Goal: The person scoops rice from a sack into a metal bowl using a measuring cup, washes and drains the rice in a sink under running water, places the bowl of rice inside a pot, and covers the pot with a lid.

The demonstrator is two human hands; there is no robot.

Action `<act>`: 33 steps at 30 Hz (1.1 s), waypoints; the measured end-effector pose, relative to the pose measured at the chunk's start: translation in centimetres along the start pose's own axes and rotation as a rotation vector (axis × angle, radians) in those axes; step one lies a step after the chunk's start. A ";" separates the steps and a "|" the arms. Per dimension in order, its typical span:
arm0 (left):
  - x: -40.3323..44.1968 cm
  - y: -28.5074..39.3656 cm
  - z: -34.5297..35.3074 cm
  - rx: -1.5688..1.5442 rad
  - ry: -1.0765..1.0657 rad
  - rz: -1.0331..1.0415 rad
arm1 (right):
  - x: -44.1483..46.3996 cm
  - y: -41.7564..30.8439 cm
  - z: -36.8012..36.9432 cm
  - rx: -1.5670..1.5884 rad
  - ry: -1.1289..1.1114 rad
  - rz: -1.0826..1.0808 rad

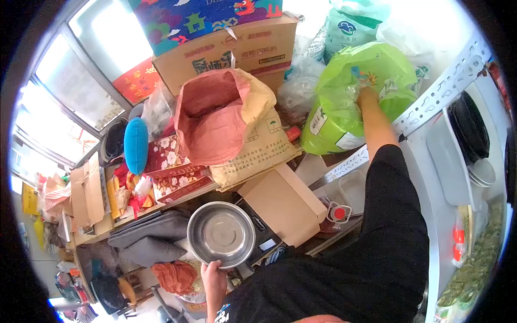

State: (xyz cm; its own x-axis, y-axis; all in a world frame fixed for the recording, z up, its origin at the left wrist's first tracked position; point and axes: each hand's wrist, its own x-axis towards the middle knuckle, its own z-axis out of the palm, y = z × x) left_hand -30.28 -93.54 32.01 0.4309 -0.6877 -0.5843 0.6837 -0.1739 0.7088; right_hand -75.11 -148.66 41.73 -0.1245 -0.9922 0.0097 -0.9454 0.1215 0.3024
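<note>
- The steel bowl (pixel 221 231) hangs in the air, just outside the front edge of the surface (pixel 186 197); its inside shows no contents.
- The left grip (pixel 214 277) is closed on the bowl's near rim, thumb uppermost. Held at one side only, the bowl could tip if weight landed towards its far rim.
- The right grip (pixel 368 96) is down in the mouth of the green bag (pixel 334 121); plastic hides the fingers, so I cannot tell how far open they are or whether they hold anything.
- The bag stands near the surface's right end, beside the white metal upright (pixel 436 89). Its soft mouth could snag the wrist, and a hard pull might topple it.
- Bowl and bag are well apart, so anything loose carried between them could spill over the paper sack (pixel 253 145) or the cardboard flap (pixel 285 202).
- A dropped bowl would probably strike the clutter below the front edge, near the grey cloth (pixel 151 237).
</note>
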 end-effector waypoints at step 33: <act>2.8 4.0 13.4 0.384 -0.521 -0.079 | -7.1 -1.0 -11.1 0.445 0.354 0.233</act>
State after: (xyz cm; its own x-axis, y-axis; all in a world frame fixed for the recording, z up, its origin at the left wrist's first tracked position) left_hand -34.28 -105.58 38.51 -0.0203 -0.8975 -0.4405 0.4005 -0.4110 0.8189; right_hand -69.97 -142.04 51.97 -0.3078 -0.8780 0.3666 -0.9499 0.2611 -0.1720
